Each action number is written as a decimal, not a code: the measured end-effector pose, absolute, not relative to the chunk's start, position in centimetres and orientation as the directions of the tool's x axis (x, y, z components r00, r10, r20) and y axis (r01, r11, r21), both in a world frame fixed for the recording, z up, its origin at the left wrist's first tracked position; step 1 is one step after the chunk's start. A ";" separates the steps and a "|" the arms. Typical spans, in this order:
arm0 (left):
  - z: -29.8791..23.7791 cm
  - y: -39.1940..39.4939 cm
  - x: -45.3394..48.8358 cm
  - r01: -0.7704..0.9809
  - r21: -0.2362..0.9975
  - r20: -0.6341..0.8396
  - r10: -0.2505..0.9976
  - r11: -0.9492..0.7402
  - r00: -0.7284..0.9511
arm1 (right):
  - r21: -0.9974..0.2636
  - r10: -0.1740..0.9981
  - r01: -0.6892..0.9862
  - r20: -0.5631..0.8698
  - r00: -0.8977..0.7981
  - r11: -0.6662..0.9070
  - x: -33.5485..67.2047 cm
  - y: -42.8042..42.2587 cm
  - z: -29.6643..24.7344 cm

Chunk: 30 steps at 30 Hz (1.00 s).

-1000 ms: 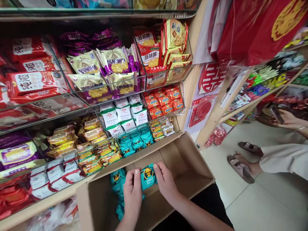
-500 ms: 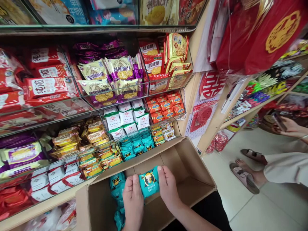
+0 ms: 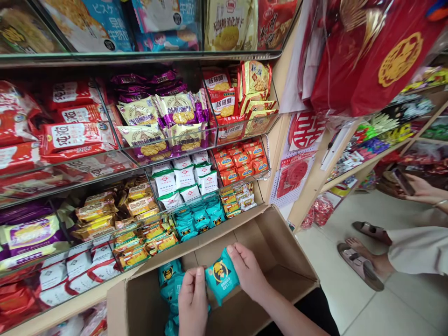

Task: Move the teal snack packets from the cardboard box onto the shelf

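Note:
My right hand [image 3: 249, 270] grips a teal snack packet [image 3: 221, 276] by its right edge, tilted, just above the open cardboard box [image 3: 280, 242]. My left hand [image 3: 192, 301] is curled at the packet's left edge, fingers closed on it. Under my hands, at the box's left end, lie more teal packets [image 3: 168, 280]. Packets of the same teal kind [image 3: 198, 215] fill a compartment of the glass-fronted shelf directly behind the box.
Glass shelves [image 3: 105, 168] hold red, purple, yellow, white and orange snack packs. Red paper decorations [image 3: 367, 51] hang at the upper right. Another person sits at the right, sandalled feet [image 3: 362, 259] on the tiled floor, hand on a phone [image 3: 402, 179].
The teal packet has tilted and shifted a little right in my hands. The view has drifted upward, showing more of the top shelf.

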<state>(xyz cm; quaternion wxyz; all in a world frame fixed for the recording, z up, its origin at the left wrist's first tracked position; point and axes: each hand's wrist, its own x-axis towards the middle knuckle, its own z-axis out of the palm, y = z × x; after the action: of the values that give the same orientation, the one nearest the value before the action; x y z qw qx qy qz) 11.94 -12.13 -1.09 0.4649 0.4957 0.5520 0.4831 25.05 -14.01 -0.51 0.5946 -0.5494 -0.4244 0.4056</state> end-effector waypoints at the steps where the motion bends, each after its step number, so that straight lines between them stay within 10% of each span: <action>1: -1.0 -12.0 11.3 0.154 0.988 -0.007 1.000 0.007 -0.002 | -0.992 0.966 0.092 0.108 0.236 0.089 25.5 -14.1 -0.2; 8: 0.6 -12.0 10.4 0.233 0.972 -0.169 0.762 0.024 0.625 | -0.891 0.967 0.389 0.174 -0.183 0.234 25.7 -14.4 1.6; 13: 0.7 -12.2 12.1 -0.086 0.931 -0.308 0.888 0.355 0.341 | -0.992 0.991 0.067 0.114 0.072 0.109 25.3 -14.7 -0.3; 18: 1.5 -11.7 13.2 -0.505 0.730 -0.500 0.863 0.461 0.066 | -0.964 0.993 -0.248 -0.069 -0.099 -0.092 25.0 -15.7 -2.3; 30: 0.6 -12.2 12.2 -0.311 0.838 -0.385 0.889 0.449 0.247 | -0.934 0.982 -0.353 -0.111 0.154 -0.050 25.2 -15.7 -1.0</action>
<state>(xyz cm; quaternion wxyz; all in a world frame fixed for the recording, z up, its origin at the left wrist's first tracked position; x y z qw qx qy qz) 12.24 -12.23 0.60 0.7217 0.3207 0.4512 0.4157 25.15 -15.66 -0.97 0.6007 -0.4651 -0.3379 0.5556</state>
